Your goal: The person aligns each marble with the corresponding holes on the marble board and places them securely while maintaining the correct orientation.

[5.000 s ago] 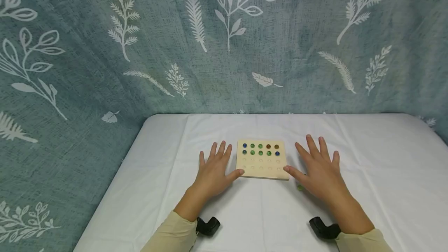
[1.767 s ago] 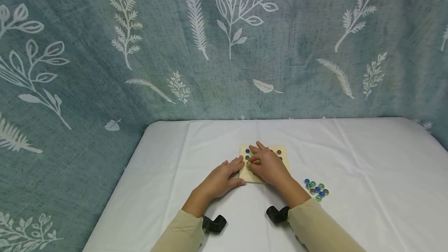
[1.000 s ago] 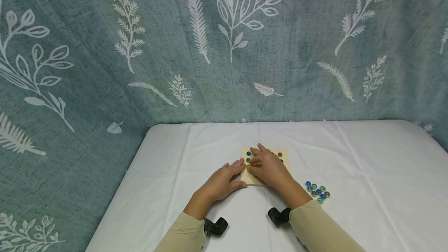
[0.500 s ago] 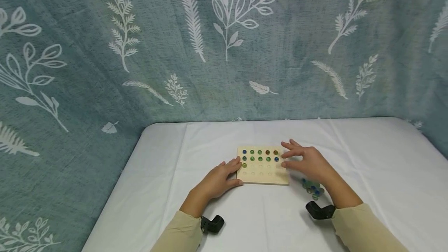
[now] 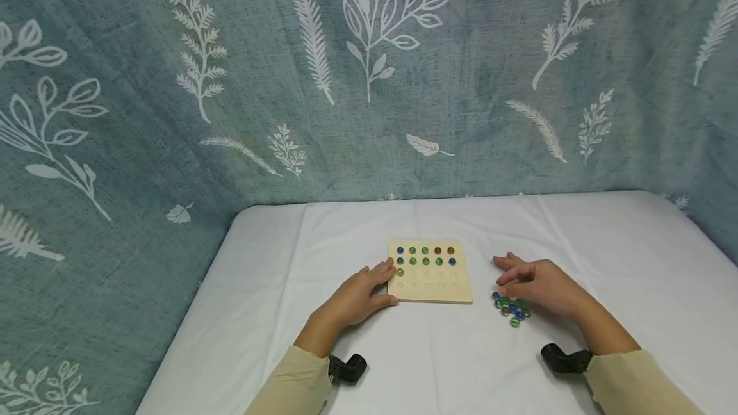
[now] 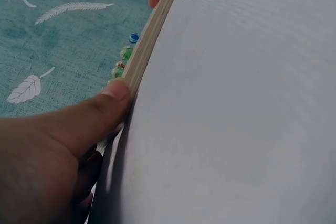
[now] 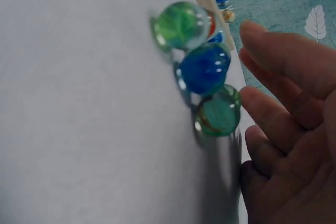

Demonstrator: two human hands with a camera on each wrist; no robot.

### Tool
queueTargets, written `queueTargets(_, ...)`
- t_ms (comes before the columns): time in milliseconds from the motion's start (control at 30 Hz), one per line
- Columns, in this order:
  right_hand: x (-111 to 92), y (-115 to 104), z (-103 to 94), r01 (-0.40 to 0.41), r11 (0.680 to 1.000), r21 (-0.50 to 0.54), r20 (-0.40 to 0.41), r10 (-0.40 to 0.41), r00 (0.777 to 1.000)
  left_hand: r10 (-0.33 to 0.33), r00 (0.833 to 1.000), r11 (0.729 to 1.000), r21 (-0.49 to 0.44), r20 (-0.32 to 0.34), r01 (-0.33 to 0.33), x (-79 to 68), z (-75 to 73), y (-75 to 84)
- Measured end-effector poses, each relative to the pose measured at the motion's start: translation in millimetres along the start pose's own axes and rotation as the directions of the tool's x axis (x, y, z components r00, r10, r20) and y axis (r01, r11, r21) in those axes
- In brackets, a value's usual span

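Note:
A pale wooden board [image 5: 438,290] with rows of small hollows lies on the white cloth. Glass marbles fill its two far rows, and a single yellow-green marble [image 5: 400,272] sits at the left end of the third row. My left hand [image 5: 353,298] rests against the board's left side, thumb at the near left corner. To the right of the board, my right hand [image 5: 544,284] is over a loose cluster of marbles [image 5: 513,307]. In the right wrist view its thumb and fingers are apart, beside a green marble [image 7: 219,111] and a blue marble [image 7: 206,68], holding nothing visible.
White cloth [image 5: 426,351] covers the table. Behind it and to the left hangs a blue-green curtain [image 5: 369,165] with white leaf prints. Black wrist cameras are strapped at the left wrist [image 5: 348,369] and the right wrist [image 5: 565,360].
My right hand set the yellow-green marble into the third row's left hollow, let go, then moved right to the loose marbles. The left hand came to the board's left side and stayed.

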State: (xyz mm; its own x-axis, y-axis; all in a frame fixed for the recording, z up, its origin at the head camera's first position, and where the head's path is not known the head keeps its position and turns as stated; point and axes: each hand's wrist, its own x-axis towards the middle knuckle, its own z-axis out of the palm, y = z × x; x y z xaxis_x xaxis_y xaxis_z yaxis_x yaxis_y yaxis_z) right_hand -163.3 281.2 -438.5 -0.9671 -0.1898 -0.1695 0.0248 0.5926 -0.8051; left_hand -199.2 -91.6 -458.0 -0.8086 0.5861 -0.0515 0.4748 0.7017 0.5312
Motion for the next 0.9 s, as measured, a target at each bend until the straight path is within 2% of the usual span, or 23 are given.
queueTargets(200,-5.7,-4.0,6.9,-0.033,0.988,-0.149,-0.035,0.029,0.999,0.010,1.000,0.999,0.045,0.019,-0.011,2.2,-1.5,1.1)
queueTargets(433,-9.3,-11.9,19.4,-0.038,0.951,-0.308,-0.104,0.006,0.995,0.013,0.999,0.996,0.083,0.038,-0.016,1.9,-3.4,1.4)
queueTargets(667,-8.8,-17.1,28.9,-0.090,0.938,-0.336,-0.142,0.045,0.989,0.019,0.999,0.994,0.103,0.038,-0.023,2.3,-2.9,1.8)
queueTargets(900,-9.8,-21.2,32.9,-0.084,0.928,-0.363,-0.166,0.024,0.986,0.004,0.999,0.995,0.098,0.043,-0.009,2.9,-2.8,-0.4)
